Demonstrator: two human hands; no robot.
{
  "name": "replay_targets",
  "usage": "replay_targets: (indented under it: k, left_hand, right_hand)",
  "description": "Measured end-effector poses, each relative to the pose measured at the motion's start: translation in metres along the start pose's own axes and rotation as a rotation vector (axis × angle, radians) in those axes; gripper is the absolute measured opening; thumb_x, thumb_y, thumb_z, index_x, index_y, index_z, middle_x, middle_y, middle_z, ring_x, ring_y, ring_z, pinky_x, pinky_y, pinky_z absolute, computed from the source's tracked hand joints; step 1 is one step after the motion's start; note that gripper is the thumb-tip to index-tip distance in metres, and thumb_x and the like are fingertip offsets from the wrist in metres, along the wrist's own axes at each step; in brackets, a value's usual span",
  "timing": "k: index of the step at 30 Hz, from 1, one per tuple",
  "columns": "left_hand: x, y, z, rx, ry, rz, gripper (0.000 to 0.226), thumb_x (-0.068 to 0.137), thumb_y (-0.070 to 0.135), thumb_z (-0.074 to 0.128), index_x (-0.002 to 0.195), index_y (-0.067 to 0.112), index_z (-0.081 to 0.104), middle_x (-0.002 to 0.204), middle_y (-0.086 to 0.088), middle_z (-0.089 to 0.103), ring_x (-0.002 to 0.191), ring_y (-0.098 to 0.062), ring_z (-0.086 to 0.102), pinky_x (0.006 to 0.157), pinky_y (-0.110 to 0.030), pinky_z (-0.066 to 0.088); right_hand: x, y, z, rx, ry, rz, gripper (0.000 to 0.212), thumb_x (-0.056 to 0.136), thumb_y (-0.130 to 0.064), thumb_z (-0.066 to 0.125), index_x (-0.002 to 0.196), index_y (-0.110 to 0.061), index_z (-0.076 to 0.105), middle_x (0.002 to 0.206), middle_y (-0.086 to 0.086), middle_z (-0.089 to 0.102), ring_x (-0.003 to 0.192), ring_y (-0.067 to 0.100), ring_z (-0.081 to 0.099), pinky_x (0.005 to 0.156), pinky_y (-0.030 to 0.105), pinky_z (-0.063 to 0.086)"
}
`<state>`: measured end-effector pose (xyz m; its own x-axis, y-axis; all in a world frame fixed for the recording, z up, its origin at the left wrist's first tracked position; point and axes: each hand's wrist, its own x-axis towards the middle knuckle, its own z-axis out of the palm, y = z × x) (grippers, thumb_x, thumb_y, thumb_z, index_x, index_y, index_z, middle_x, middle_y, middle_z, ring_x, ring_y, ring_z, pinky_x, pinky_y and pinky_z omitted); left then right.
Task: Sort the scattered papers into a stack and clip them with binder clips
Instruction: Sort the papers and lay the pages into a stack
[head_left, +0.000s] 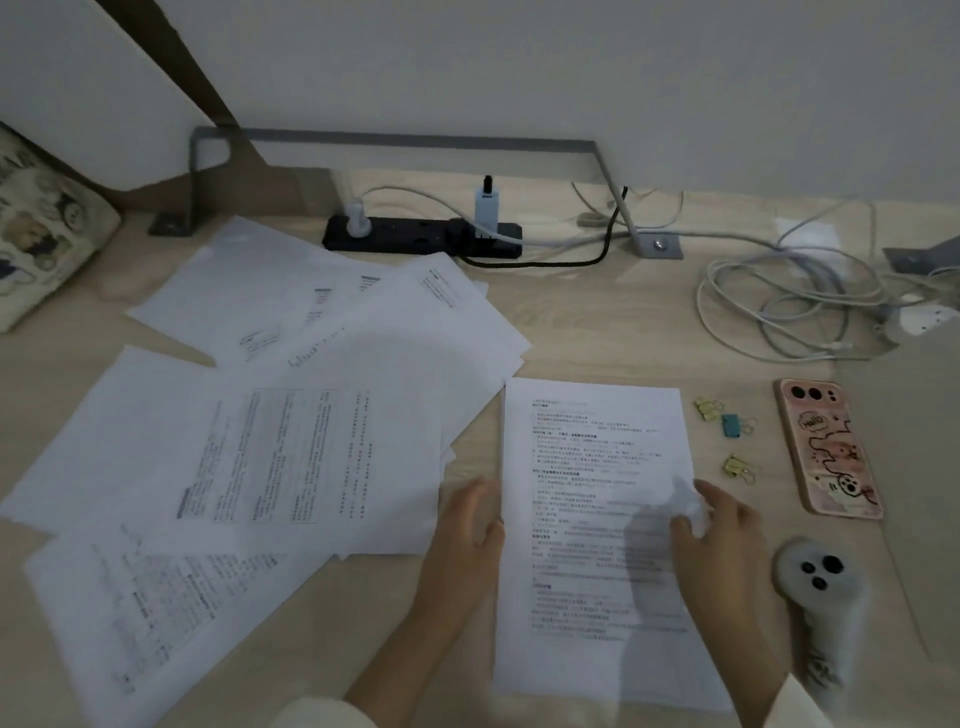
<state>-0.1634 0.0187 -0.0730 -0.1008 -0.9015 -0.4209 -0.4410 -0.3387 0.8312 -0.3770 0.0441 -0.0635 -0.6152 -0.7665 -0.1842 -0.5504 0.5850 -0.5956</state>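
Observation:
A printed sheet (592, 457) lies upright on the desk in front of me, apart from the others. My left hand (467, 530) grips its left edge, thumb on top. My right hand (727, 540) pinches its right edge, where the paper curls up white and blurred. Several more printed sheets lie fanned and overlapping to the left: a far group (322, 296), a middle group (291, 447) and a near sheet (135, 597). Three small binder clips sit right of the held sheet: a yellow one (705, 409), a blue one (731, 425) and another yellow one (735, 466).
A phone in a pink case (826, 447) lies right of the clips, with a white handheld controller (815, 577) below it. A black power strip (421, 236) and coiled white cables (795, 301) run along the back. A patterned pouch (41, 223) sits far left.

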Motion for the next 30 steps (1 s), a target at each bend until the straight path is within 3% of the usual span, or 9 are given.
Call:
replay_targets:
  k: [3,5,8,11,17,20,23,27,30]
  left_hand:
    - [-0.003,-0.013,-0.032,0.102,0.121,0.065,0.038,0.093,0.012,0.048,0.129,0.021,0.046,0.137,0.012,0.037,0.133,-0.006,0.032,0.105,-0.016,0.023]
    - [-0.006,-0.027,-0.061,0.169,0.204,0.049,0.038,0.092,0.014,0.050,0.130,0.020,0.047,0.142,0.007,0.036,0.135,-0.009,0.029,0.104,-0.017,0.020]
    - [-0.018,-0.059,-0.108,0.261,0.308,-0.011,0.042,0.090,0.015,0.055,0.131,0.017,0.047,0.147,0.001,0.035,0.137,-0.015,0.027,0.108,-0.024,0.021]
    - [-0.035,-0.093,-0.151,0.348,0.391,-0.098,0.046,0.088,0.019,0.058,0.132,0.015,0.046,0.149,-0.003,0.033,0.138,-0.021,0.026,0.111,-0.035,0.028]
    - [-0.062,-0.133,-0.219,0.335,0.674,-0.434,0.074,0.079,0.036,0.068,0.139,0.009,0.036,0.150,-0.014,0.026,0.138,-0.031,0.020,0.109,-0.045,0.027]
    - [-0.073,-0.148,-0.238,0.269,0.773,-0.626,0.096,0.068,0.046,0.075,0.140,0.006,0.028,0.143,-0.023,0.026,0.133,-0.038,0.022,0.106,-0.050,0.025]
    - [-0.076,-0.158,-0.246,0.265,0.736,-0.665,0.105,0.062,0.047,0.079,0.140,0.003,0.022,0.136,-0.026,0.032,0.126,-0.039,0.029,0.101,-0.051,0.030]
    - [-0.070,-0.167,-0.257,0.083,0.736,-0.662,0.086,0.064,0.041,0.080,0.127,0.004,0.035,0.122,-0.018,0.048,0.113,-0.033,0.047,0.090,-0.049,0.046]
    - [-0.067,-0.170,-0.260,-0.007,0.715,-0.668,0.077,0.070,0.038,0.077,0.127,0.003,0.039,0.124,-0.013,0.048,0.112,-0.031,0.051,0.088,-0.046,0.048]
  right_hand:
    - [0.000,-0.042,0.015,0.034,-0.150,-0.143,0.037,0.087,-0.005,0.054,0.125,-0.007,0.052,0.128,0.021,0.044,0.115,0.034,0.047,0.097,0.039,0.040]
    - [-0.002,-0.071,0.036,0.045,-0.270,-0.229,0.036,0.088,-0.008,0.055,0.124,-0.010,0.053,0.129,0.016,0.045,0.117,0.030,0.048,0.096,0.034,0.041]
    - [-0.014,-0.114,0.072,-0.006,-0.419,-0.382,0.038,0.088,-0.015,0.059,0.124,-0.013,0.052,0.131,0.012,0.045,0.115,0.025,0.049,0.088,0.022,0.036]
    - [-0.026,-0.154,0.110,-0.072,-0.503,-0.522,0.045,0.085,-0.022,0.062,0.127,-0.012,0.050,0.131,0.010,0.047,0.108,0.020,0.049,0.086,0.019,0.032]
    - [-0.032,-0.219,0.176,-0.235,-0.606,-0.701,0.068,0.083,-0.036,0.064,0.139,-0.011,0.034,0.140,0.011,0.038,0.127,0.028,0.038,0.103,0.034,0.032]
    - [-0.028,-0.239,0.197,-0.415,-0.630,-0.737,0.079,0.080,-0.039,0.066,0.142,-0.012,0.026,0.144,0.012,0.030,0.130,0.029,0.032,0.105,0.038,0.031]
    - [-0.026,-0.248,0.206,-0.575,-0.610,-0.738,0.082,0.074,-0.040,0.071,0.138,-0.010,0.030,0.139,0.015,0.031,0.128,0.032,0.031,0.104,0.040,0.032]
    - [-0.026,-0.253,0.210,-0.632,-0.611,-0.684,0.082,0.070,-0.040,0.075,0.133,-0.008,0.034,0.133,0.017,0.037,0.124,0.034,0.036,0.102,0.041,0.033]
    - [-0.026,-0.253,0.210,-0.622,-0.619,-0.623,0.076,0.070,-0.042,0.075,0.127,-0.009,0.038,0.127,0.015,0.044,0.119,0.033,0.040,0.099,0.041,0.034]
